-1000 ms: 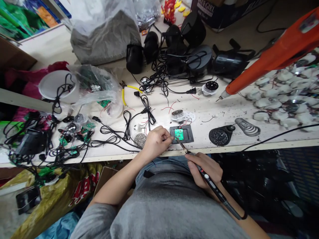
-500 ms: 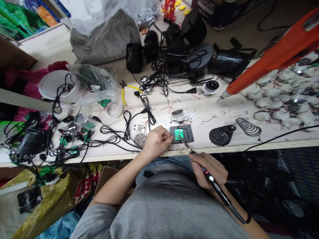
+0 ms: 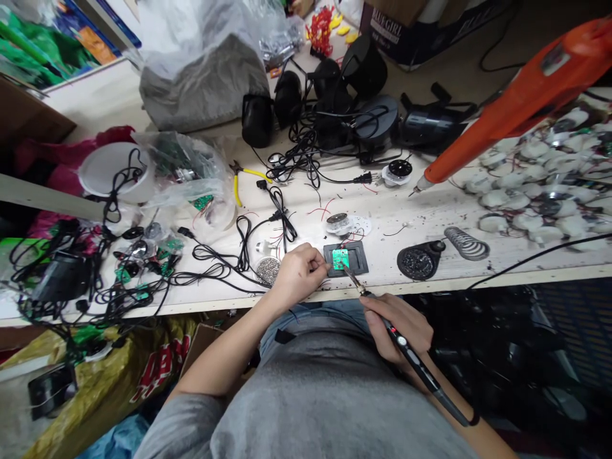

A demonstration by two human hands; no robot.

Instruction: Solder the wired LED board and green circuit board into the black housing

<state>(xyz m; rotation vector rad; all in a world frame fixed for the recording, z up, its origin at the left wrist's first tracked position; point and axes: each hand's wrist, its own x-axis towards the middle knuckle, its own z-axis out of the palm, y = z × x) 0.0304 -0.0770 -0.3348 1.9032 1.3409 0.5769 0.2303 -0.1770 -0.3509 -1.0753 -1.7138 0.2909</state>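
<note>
A small green circuit board [image 3: 341, 259] lies on a black rectangular holder [image 3: 362, 258] near the bench's front edge. My right hand [image 3: 399, 325] grips a black soldering iron [image 3: 418, 366], whose metal tip reaches onto the board from the lower right. Just left of the board, my left hand [image 3: 302, 273] is closed in a pinch, its fingertips by the board's left edge. What sits between those fingertips is too small to make out. Behind the holder is a round white part with a silvery top [image 3: 338, 223], and thin red wires run from it towards the board.
A soldering-iron stand base [image 3: 419, 260] and a metal coil [image 3: 467, 243] lie to the right. An orange electric screwdriver [image 3: 502, 108] slants in overhead. Black cables [image 3: 243, 252], yellow-handled pliers [image 3: 238, 185] and a white bucket [image 3: 112, 169] are leftward. Many white round parts [image 3: 535, 185] are heaped at right.
The whole view has shifted slightly. The circuit board looks turned a little on its holder. Both hands keep nearly the same pose, with the iron's tip still at the board.
</note>
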